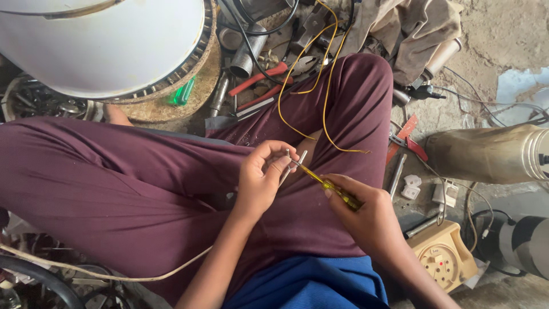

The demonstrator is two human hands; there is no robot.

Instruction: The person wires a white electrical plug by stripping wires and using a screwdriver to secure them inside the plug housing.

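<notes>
- A large white dome-shaped housing (103,43) fills the upper left, with a ring of metal laminations along its lower edge; it rests on a round, worn disc (191,94).
- A green-handled tool (183,91) lies on that disc, just beside the housing's rim.
- A pale cord (103,274) runs across the lower left, over the maroon trousers (131,189) of the seated person.
- Red-handled pliers (260,77) lie on the floor above the knee, among metal pipes and scraps.
- The left hand (260,180) is closed around a small metal part (294,163), pinched between thumb and fingertips above the lap.
- A thin yellow wire (326,86) loops from the clutter above, down over the right thigh.
- The right hand (366,214) grips a yellow-handled screwdriver (331,187), fingers curled around the handle; its tip meets the metal part held in the left hand.
- A red-handled cutter (412,140) lies on the floor to the right of the thigh.
- A beige socket box (443,260) sits near the right forearm.
- A metal cylinder (492,154) lies on its side at the far right.
</notes>
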